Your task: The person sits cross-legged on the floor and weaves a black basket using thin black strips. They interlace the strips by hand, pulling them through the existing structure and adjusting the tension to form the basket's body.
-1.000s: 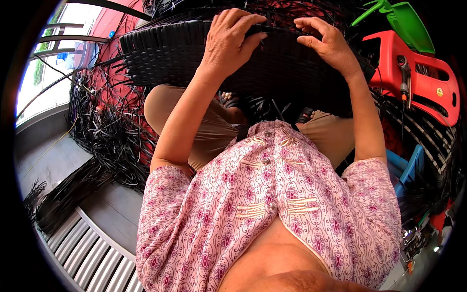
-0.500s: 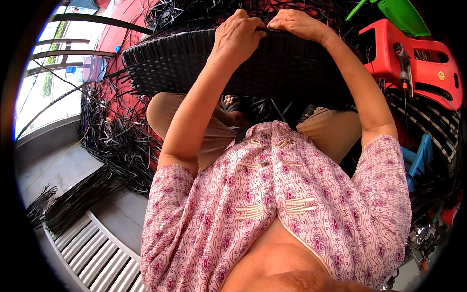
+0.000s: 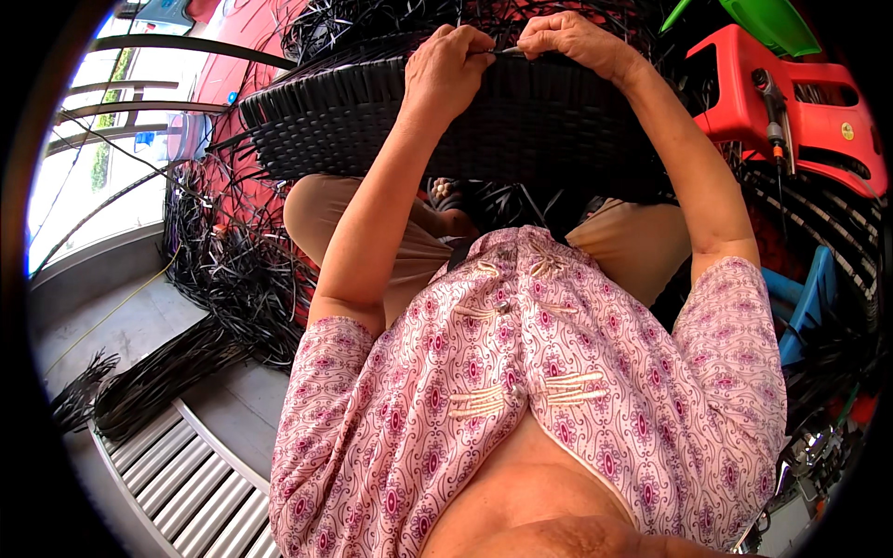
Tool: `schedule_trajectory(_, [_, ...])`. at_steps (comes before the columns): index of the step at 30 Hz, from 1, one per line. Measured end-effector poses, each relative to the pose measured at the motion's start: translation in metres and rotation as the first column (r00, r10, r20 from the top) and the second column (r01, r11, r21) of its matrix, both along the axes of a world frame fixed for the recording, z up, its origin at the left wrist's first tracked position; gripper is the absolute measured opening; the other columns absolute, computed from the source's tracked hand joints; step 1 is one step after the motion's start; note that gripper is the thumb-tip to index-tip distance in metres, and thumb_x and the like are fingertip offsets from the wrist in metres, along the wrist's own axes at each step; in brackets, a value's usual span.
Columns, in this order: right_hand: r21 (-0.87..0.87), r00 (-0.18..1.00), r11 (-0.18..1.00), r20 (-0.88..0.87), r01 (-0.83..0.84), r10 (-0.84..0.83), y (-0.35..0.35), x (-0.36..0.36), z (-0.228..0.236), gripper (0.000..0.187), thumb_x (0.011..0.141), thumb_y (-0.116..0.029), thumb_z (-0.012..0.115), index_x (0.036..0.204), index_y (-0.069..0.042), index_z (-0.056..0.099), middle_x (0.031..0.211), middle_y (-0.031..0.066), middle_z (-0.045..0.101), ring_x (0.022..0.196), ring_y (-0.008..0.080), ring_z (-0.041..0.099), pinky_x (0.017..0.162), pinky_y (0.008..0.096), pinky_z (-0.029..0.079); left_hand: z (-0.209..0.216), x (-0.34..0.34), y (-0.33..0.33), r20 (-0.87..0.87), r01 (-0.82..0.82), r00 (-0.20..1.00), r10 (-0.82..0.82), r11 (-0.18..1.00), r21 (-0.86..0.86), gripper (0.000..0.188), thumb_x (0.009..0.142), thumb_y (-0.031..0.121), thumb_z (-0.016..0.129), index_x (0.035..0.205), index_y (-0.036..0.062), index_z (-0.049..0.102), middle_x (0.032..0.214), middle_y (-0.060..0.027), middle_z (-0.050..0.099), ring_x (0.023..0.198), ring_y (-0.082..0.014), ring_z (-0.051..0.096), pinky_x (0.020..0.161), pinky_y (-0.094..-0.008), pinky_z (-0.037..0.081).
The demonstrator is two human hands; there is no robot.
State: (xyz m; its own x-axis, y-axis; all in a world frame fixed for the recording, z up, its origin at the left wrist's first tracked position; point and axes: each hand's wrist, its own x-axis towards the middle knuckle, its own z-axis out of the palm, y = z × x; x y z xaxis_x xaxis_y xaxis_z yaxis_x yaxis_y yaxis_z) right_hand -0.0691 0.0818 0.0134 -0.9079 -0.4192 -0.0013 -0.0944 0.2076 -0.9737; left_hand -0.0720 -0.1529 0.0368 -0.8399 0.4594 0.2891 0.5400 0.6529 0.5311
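Across my lap stands a black woven panel (image 3: 372, 126), its upper edge wrapped in flat strips. My left hand (image 3: 445, 76) is over that edge, thumb and fingers pinched together. To its right, my right hand (image 3: 579, 45) is also closed in a pinch, bent in from the right. A short, shiny length of strip (image 3: 507, 51) spans the small gap between the fingertips, and both hands grip it. My fingers hide its ends, and where it joins the panel I cannot tell.
Loose black strips (image 3: 237, 265) lie heaped at the left, near a slatted metal rack (image 3: 191, 474). A red plastic stool (image 3: 730, 84) with a power drill (image 3: 770, 107) on it stands at the right. Below it is a blue plastic piece (image 3: 809, 298).
My hands have drawn slightly apart, the left shifting a little left and down. The shiny strip now shows between my fingertips. The view has shifted slightly.
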Motion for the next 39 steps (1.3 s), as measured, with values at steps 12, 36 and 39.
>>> schedule_trajectory(12, [0.37,0.973,0.929,-0.215,0.0,0.085,0.006,0.029,0.031,0.022,0.093,-0.021,0.063,0.102,-0.002,0.07,0.102,0.0024,0.066,0.091,0.0125,0.062,0.086,0.0265,0.048,0.002,0.008,-0.009,-0.158,0.155,0.971,-0.179,0.976,-0.15,0.016,0.083,0.013,0.069,0.099,0.0132,0.072,0.095,-0.0025,0.063,0.099,-0.0241,0.059,0.092,-0.0374,0.044])
schedule_trajectory(36, [0.083,0.899,0.979,0.387,0.188,-0.206,0.048,0.022,0.014,0.019,0.083,-0.019,0.074,0.094,-0.002,0.075,0.092,0.006,0.072,0.086,0.0149,0.065,0.08,0.0306,0.051,-0.014,-0.01,0.054,0.443,-0.047,0.894,-0.066,0.97,0.239,0.024,0.082,0.022,0.07,0.093,0.0019,0.075,0.087,-0.0061,0.07,0.08,-0.0147,0.063,0.073,-0.0294,0.049])
schedule_trajectory(39, [0.032,0.875,0.983,0.451,0.181,-0.175,0.054,0.018,0.004,0.017,0.083,-0.017,0.074,0.092,-0.003,0.075,0.091,0.0055,0.072,0.084,0.0144,0.065,0.079,0.0308,0.051,-0.013,-0.016,0.059,0.551,-0.117,0.834,-0.026,0.968,0.222,0.021,0.082,0.021,0.07,0.089,0.0018,0.075,0.085,-0.006,0.07,0.08,-0.014,0.063,0.073,-0.0291,0.05])
